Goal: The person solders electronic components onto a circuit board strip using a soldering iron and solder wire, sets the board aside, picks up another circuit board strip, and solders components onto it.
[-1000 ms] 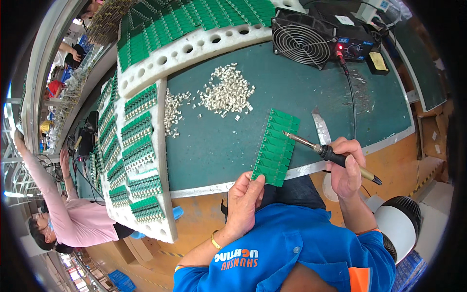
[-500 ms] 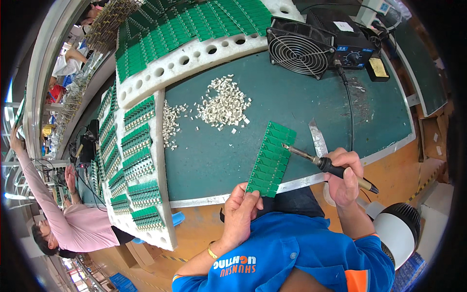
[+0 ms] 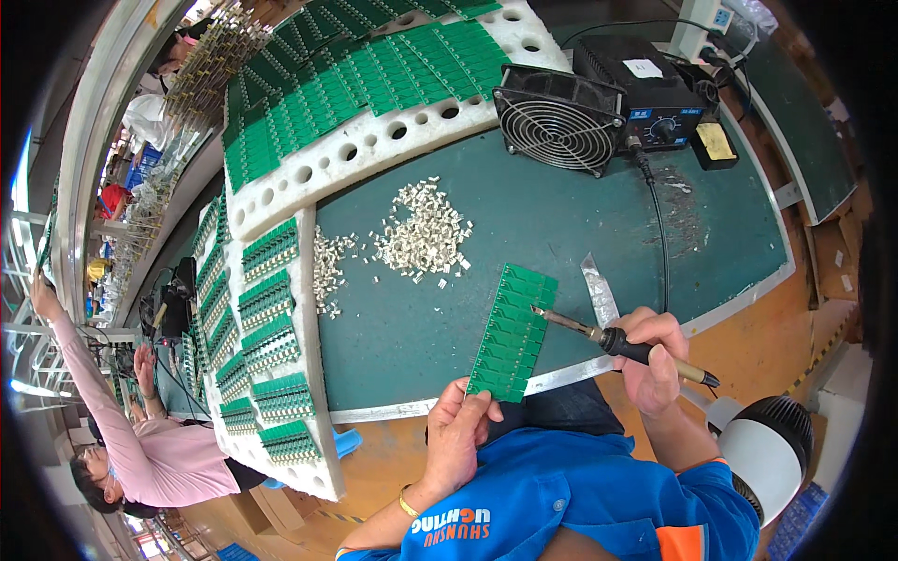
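At left on my feed I'm seeing a foam slab (image 3: 307, 271) bearing circuit boards (image 3: 268, 299), then white connectors (image 3: 421, 234) heaped on the table (image 3: 393, 327). The left hand (image 3: 458, 435) is pinching a green panel (image 3: 510, 332) over the table's edge; a soldering iron (image 3: 619, 345), tip pointing at the panel, is sitting in the right hand's (image 3: 652, 360) grasp.

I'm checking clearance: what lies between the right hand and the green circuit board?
In the head view, the front of the soldering iron spans from the right hand to the green circuit board; whether it touches is unclear.
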`<state>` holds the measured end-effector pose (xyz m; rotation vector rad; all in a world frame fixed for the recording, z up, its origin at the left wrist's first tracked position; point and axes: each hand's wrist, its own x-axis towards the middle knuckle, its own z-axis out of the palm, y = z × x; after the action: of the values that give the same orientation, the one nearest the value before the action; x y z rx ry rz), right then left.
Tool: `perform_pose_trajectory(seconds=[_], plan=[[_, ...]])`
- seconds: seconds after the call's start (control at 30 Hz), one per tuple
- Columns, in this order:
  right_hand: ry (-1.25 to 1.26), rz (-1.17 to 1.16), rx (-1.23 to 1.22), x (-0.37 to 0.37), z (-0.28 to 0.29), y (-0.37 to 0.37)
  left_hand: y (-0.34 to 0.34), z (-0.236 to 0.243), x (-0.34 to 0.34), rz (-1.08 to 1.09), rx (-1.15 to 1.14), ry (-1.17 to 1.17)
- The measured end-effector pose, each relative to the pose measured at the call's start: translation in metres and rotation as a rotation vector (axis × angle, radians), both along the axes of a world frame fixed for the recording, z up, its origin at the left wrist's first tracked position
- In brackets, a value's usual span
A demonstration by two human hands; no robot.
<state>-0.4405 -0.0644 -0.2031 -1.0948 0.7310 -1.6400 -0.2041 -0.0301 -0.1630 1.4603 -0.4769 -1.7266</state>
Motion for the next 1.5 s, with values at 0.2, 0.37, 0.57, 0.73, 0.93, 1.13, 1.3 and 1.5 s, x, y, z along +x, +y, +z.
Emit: perform_pose_trajectory(seconds=[0.2, 0.37, 0.57, 0.73, 0.93, 1.13, 1.3, 1.5], plan=[[-0.007, -0.007, -0.027, 0.000, 0.000, 0.000, -0.001, 0.002, 0.001, 0.007, 0.027, 0.031], [-0.119, -0.036, 0.008, -0.001, 0.002, -0.002, -0.015, 0.023, 0.019, 0.040, 0.017, 0.191], [-0.280, -0.022, 0.033, -0.003, -0.004, -0.004, -0.058, 0.070, 0.040, 0.130, -0.172, 0.123], [-0.289, -0.029, 0.030, -0.002, -0.002, -0.003, -0.144, 0.094, 0.041, 0.230, -0.280, 0.176], [-0.264, -0.035, 0.008, 0.000, -0.001, -0.004, -0.244, 0.099, 0.012, 0.311, -0.303, 0.291], [-0.336, -0.064, 0.054, -0.001, 0.001, -0.002, -0.338, 0.111, -0.033, 0.279, -0.304, 0.258], [-0.366, -0.141, 0.084, -0.001, 0.000, -0.001, -0.393, 0.108, -0.068, 0.248, -0.257, 0.187], [-0.424, -0.150, 0.103, 0.001, 0.000, 0.000, -0.445, 0.092, -0.093, 0.251, -0.251, 0.220]])
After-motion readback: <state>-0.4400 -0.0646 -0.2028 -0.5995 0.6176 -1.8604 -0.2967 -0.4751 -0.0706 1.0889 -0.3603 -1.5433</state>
